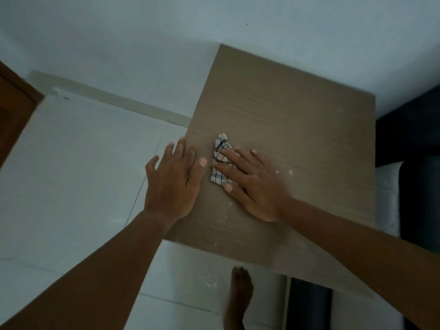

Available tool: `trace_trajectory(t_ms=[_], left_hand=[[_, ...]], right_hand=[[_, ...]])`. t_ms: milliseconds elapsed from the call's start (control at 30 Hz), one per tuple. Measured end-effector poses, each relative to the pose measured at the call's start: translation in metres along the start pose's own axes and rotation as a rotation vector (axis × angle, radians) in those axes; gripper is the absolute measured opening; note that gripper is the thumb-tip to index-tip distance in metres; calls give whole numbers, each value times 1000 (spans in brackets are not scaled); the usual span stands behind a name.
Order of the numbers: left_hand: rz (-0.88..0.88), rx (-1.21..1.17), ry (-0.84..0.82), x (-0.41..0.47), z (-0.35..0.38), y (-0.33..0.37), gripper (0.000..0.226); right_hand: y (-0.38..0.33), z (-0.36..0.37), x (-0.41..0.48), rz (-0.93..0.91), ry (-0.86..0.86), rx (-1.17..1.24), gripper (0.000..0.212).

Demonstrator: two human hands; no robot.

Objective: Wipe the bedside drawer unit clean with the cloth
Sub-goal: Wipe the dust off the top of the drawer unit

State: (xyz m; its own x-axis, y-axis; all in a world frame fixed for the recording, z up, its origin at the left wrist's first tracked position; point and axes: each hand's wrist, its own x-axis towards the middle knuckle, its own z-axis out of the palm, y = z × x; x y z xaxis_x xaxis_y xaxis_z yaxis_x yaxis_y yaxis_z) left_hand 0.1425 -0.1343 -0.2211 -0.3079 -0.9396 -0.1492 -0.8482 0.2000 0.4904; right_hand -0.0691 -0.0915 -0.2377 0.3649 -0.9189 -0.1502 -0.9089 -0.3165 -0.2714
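Note:
The bedside drawer unit (297,115) shows its brown wood-grain top from above, with pale dust specks near its front. A small white cloth (220,160) with dark checks lies crumpled on the top's left part. My right hand (254,184) presses flat on the cloth, fingers spread and pointing left. My left hand (173,182) hovers flat at the unit's left edge, fingers apart, holding nothing, its thumb close to the cloth.
A white tiled floor (78,175) lies to the left, with a white wall (142,44) behind. A brown door (14,110) stands at far left. A dark bed frame with white bedding (390,191) adjoins the unit's right side. My bare foot (239,296) is below the front edge.

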Motion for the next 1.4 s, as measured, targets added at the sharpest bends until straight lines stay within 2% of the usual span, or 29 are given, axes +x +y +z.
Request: trace_trajectory(t_ms=[200, 333, 500, 633, 700, 767, 800, 900, 1000, 1167, 1300, 1400], left_hand=[[5, -212, -62, -64, -7, -25, 76], [22, -288, -71, -92, -13, -37, 86], [7, -318, -77, -112, -21, -40, 80], [-98, -428, -40, -109, -27, -36, 62], [-201, -498, -20, -96, -28, -32, 56], [-285, -471, -11, -77, -28, -28, 45], [-294, -432, -12, -67, -28, -26, 39], [-257, -312, -18, -38, -28, -14, 41], [-283, -281, 53, -4, -23, 0, 40], [-432, -518, 244, 43, -7, 1, 24], [-518, -864, 229, 52, 5, -15, 24], [-496, -924, 245, 53, 9, -18, 23]], right_hand=[[-88, 42, -57, -36, 7, -7, 49], [-117, 61, -77, -123, 96, 21, 40], [-124, 79, -89, -289, 292, -7, 28], [-131, 74, -90, -405, 299, 45, 32], [-125, 58, -78, -339, 317, 118, 30], [-108, 34, -57, -245, 353, 174, 29], [-96, 21, -43, -191, 381, 200, 28], [-56, -21, 6, 9, 457, 265, 29], [-15, -49, 62, 131, 481, 281, 32], [52, -74, 146, 181, 495, 319, 34], [110, -86, 204, 231, 583, 269, 35], [136, -74, 228, 269, 439, 247, 40]])
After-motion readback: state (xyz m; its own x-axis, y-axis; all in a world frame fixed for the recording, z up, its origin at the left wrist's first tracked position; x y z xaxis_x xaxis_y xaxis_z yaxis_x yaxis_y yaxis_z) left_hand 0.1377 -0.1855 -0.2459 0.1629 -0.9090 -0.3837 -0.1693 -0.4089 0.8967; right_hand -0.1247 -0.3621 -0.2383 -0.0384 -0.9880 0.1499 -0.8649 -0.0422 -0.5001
